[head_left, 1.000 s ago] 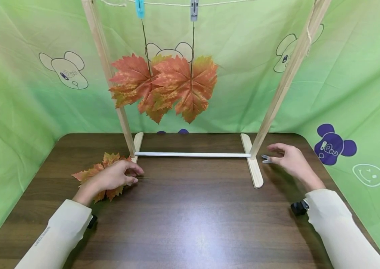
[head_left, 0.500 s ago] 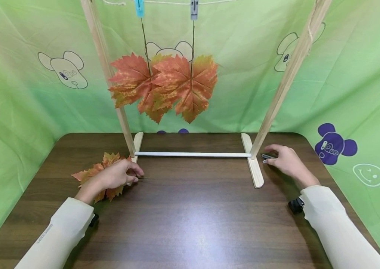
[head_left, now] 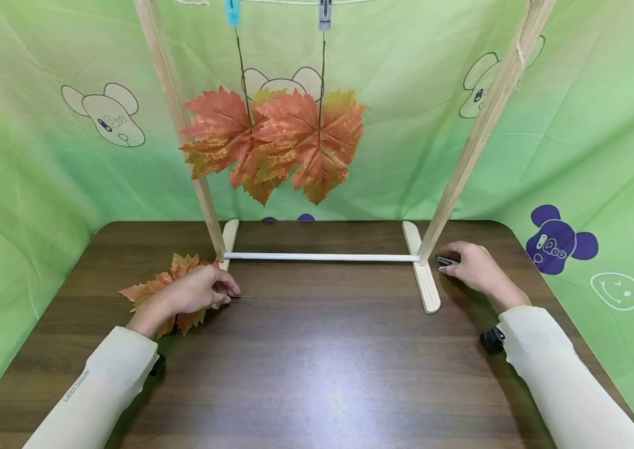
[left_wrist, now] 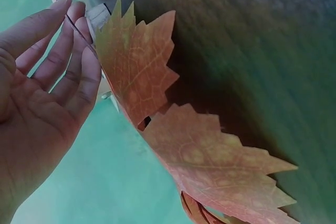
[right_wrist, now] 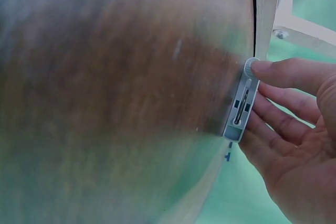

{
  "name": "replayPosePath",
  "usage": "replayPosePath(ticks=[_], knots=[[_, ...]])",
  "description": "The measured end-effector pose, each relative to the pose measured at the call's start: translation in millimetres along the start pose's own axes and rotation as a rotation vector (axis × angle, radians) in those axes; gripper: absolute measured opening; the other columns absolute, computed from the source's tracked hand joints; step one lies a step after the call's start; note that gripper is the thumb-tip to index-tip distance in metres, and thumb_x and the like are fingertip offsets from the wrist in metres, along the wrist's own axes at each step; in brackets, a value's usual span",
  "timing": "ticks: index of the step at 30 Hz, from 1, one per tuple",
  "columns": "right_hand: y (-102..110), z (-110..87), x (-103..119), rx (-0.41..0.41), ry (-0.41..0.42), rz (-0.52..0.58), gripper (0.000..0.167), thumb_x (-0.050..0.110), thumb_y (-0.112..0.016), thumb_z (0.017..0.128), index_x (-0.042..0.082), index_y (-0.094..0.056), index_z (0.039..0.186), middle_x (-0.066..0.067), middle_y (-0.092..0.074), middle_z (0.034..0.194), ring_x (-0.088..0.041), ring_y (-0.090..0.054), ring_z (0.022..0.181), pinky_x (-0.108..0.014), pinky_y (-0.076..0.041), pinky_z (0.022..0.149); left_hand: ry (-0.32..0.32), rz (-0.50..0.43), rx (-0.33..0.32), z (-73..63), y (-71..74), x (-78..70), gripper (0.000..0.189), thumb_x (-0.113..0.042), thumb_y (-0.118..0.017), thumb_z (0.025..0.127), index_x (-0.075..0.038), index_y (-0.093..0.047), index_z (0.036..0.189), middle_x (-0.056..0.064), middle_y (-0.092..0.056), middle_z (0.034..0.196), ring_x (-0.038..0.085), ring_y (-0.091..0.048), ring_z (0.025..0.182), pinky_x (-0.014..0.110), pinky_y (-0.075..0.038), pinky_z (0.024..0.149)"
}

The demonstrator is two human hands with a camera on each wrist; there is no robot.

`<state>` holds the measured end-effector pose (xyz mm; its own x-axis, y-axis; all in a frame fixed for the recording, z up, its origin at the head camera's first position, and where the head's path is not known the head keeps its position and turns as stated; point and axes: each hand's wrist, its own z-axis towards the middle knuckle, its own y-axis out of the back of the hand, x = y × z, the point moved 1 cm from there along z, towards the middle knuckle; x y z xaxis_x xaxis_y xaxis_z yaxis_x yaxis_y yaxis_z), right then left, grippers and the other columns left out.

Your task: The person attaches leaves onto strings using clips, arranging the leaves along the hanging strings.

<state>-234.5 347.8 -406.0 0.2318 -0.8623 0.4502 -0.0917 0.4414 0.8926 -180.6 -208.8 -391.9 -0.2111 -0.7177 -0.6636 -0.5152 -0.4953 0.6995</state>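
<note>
My left hand (head_left: 193, 293) pinches the thin stem of an orange-and-yellow maple leaf (head_left: 189, 322) between thumb and fingertips, low over the table's left side. The leaf (left_wrist: 194, 150) hangs below those fingers in the left wrist view. On the right, my right hand (head_left: 479, 268) holds a grey clothespin (right_wrist: 241, 103) beside the stand's foot, thumb on one handle end; its other fingers are partly behind the clothespin. Two more maple leaves (head_left: 317, 146) hang by their stems from a blue clothespin (head_left: 232, 11) and a grey clothespin (head_left: 325, 14) on a string.
A wooden stand has a left post (head_left: 168, 81), a right post (head_left: 476, 140) and a white crossbar (head_left: 322, 257) low between them. Its right foot (head_left: 427, 290) lies flat on the brown table (head_left: 317, 362). Green printed cloth (head_left: 406, 125) surrounds the table.
My right hand has shifted slightly left and its fingers have come together on the clothespin, which has turned a little. The left hand stays nearly still with the leaf's stem.
</note>
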Motion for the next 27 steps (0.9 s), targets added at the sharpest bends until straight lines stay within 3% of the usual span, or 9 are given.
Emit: replayPosePath(ticks=[9,18,27], knots=[[0.5,-0.1,2.9,0.006,0.032,-0.059,0.032,0.002,-0.074,0.086,-0.013,-0.070,0.115,-0.028,-0.071,0.103,-0.044,-0.067,0.094,-0.057,-0.052,0.086,0.002,0.008,0.012,1.0,0.4,0.7,0.023,0.011,-0.062,0.095,-0.002,-0.077,0.106,0.004,-0.074,0.090,0.009,-0.058,0.072,0.022,-0.048,0.061],[-0.8,1.7,2.2,0.004,0.052,-0.098,0.029,0.001,-0.077,0.084,-0.012,-0.071,0.109,-0.022,-0.068,0.093,-0.036,-0.065,0.085,-0.052,-0.052,0.079,-0.039,0.026,0.010,0.2,-0.4,-0.5,0.018,0.008,-0.065,0.097,-0.003,-0.078,0.104,0.005,-0.075,0.093,0.009,-0.059,0.074,0.022,-0.050,0.062],[-0.6,2.7,0.2,-0.007,0.070,-0.109,0.027,0.001,-0.077,0.084,-0.012,-0.072,0.106,-0.020,-0.068,0.090,-0.034,-0.065,0.082,-0.049,-0.052,0.076,-0.022,-0.037,0.032,0.3,2.4,2.4,0.022,0.012,-0.059,0.097,0.000,-0.077,0.105,0.007,-0.071,0.087,0.013,-0.057,0.072,0.022,-0.047,0.061]])
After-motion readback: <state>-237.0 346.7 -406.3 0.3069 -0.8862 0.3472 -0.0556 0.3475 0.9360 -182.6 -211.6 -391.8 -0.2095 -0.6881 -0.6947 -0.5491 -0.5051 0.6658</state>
